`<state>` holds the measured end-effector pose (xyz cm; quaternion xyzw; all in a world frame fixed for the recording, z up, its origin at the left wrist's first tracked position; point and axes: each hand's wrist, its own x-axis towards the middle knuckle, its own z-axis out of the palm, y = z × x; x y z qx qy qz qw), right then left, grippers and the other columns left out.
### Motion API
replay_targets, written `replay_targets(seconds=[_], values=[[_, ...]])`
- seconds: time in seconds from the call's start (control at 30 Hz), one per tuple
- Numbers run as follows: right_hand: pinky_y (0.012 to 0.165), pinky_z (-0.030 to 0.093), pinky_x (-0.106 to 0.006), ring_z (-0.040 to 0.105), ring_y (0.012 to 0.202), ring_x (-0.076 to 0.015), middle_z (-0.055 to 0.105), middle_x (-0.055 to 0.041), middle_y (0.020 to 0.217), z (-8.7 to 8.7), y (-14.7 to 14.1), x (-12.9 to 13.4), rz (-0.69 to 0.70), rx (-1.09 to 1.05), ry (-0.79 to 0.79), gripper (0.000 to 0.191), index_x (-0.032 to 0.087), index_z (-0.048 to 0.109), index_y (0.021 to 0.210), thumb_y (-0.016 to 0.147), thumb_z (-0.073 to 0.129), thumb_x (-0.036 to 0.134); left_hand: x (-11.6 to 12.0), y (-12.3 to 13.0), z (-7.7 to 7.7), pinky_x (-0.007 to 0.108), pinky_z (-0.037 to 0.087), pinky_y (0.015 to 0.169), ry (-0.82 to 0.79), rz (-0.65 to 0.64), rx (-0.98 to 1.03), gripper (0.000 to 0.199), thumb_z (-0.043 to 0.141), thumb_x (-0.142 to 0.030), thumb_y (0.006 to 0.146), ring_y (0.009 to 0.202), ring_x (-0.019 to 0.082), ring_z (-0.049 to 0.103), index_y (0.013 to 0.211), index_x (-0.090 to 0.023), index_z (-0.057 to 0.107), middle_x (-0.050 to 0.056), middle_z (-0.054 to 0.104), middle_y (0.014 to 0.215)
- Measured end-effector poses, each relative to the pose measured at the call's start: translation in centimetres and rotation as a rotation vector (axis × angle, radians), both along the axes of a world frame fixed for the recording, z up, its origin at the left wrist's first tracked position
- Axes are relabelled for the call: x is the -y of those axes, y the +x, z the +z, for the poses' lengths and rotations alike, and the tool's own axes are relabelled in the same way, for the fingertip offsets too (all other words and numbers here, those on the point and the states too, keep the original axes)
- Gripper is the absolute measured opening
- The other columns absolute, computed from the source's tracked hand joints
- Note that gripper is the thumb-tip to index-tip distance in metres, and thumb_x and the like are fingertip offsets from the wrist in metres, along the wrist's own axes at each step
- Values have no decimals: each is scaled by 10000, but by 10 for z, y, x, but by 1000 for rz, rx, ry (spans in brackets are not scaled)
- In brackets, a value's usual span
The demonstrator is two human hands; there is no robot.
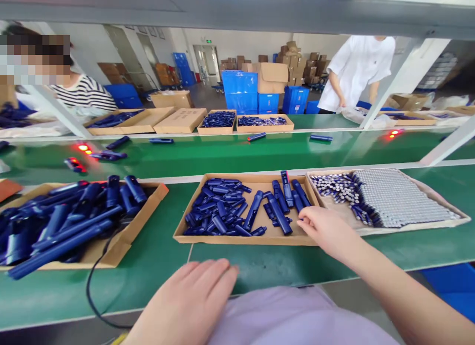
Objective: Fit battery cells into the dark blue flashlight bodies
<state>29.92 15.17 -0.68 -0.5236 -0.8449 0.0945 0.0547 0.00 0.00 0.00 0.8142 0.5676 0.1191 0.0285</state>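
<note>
My right hand [323, 227] is at the near right corner of a shallow cardboard tray [245, 239], fingertips pinched together. Whatever they hold, if anything, is too small or hidden to name. Beside those fingertips lies a dark blue tube [279, 214], with more blue tubular housings around it. A heap of small blue plastic parts [218, 206] fills the tray's left side. Near the bench edge, my left hand [195, 293] is in front of my body, back up, fingers stretched out and holding nothing visible.
A box of long blue tubes [74, 221] stands left, a black cable [89, 285] beside it. On the right is a tray of silver-ended cylinders [404, 196]. Blue pieces lie on the green conveyor [215, 157], some glowing red. Two people are across the line.
</note>
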Motion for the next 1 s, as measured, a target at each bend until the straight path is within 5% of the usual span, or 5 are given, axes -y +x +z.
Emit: replay_targets(seconds=[0.27, 0.5, 0.63, 0.83, 1.0], values=[[672, 493, -346, 694, 801, -291, 703, -155, 840, -21, -71, -28, -148, 230, -132, 219, 114, 653, 950, 842, 607, 300, -100, 21, -4, 245, 473, 653, -380, 258, 529, 249, 388, -297, 925, 676, 137, 620, 855, -212, 612, -8, 669, 800], [839, 487, -324, 654, 973, -251, 675, -144, 1001, -25, -57, -14, -117, 59, -9, 304, 137, 635, 1065, 947, 496, 379, -155, 63, -34, 369, 472, 834, -196, 359, -51, 316, 546, -283, 878, 1050, 308, 612, 1126, -88, 549, 195, 631, 1087], [944, 443, -279, 602, 1076, -192, 647, -96, 1147, -19, -11, -15, -36, -121, 134, 321, 197, 643, 1149, 983, 428, 369, -170, 59, -30, 380, 462, 825, -244, 358, 2, 350, 580, -201, 818, 988, 320, 637, 1138, -70, 526, 212, 643, 1054], [770, 483, -377, 656, 897, -283, 691, -155, 948, -17, 112, -41, -588, 221, 16, 275, 136, 707, 937, 927, 454, 242, -178, 22, -3, 249, 434, 595, -601, 316, 942, 159, 614, -237, 797, 631, 145, 556, 935, -182, 557, 8, 576, 735], [723, 490, -392, 675, 894, -326, 692, -210, 953, -37, 113, -71, -668, 324, -122, 193, 97, 720, 907, 810, 565, 163, -168, 62, -11, 137, 300, 459, -920, 188, 1805, 305, 692, -163, 759, 542, 39, 417, 1038, -137, 572, -6, 509, 771]])
